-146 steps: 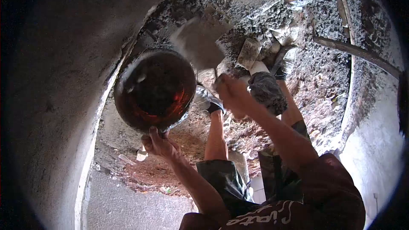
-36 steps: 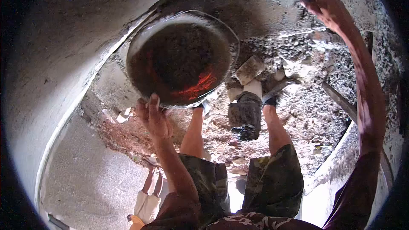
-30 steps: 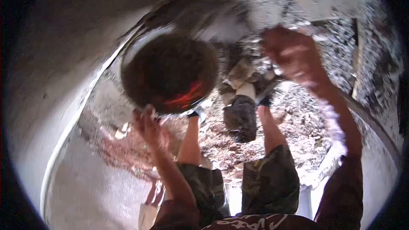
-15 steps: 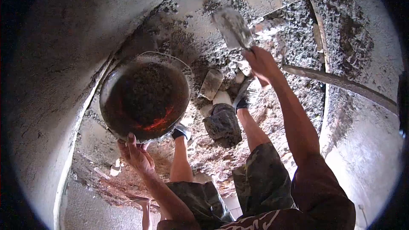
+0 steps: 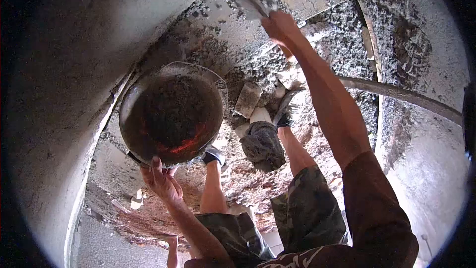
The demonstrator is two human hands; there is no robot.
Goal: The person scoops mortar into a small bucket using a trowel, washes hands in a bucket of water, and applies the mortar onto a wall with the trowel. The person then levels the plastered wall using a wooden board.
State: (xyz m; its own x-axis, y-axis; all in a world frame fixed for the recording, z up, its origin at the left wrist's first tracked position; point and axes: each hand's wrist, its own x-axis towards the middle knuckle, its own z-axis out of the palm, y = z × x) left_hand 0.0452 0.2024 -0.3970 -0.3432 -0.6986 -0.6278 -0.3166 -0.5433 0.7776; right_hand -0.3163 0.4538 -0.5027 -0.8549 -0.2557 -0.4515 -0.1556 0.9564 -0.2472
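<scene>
A round metal bucket (image 5: 130,124) with a wire bail is tilted so that I look into it; dark, wet-looking material lies inside, with a red streak along its lower part. My left hand (image 5: 162,179) grips its lower rim, thumb over the edge. In my right hand (image 5: 281,27) is a trowel (image 5: 252,1), its handle wrapped by the fingers. The blade, smeared by motion, is at the rough grey surface (image 5: 223,44) at the top of the view; whether it touches cannot be made out.
Stone blocks (image 5: 248,100) and a dark grey bundle (image 5: 263,146) lie between my feet on rubble-strewn ground. A long bar (image 5: 406,97) crosses at the right. Rough plastered walls curve up on the left (image 5: 64,94) and right (image 5: 426,178).
My right hand has swung the trowel up and to the left, away from my body. The bucket in my left hand has shifted slightly right.
</scene>
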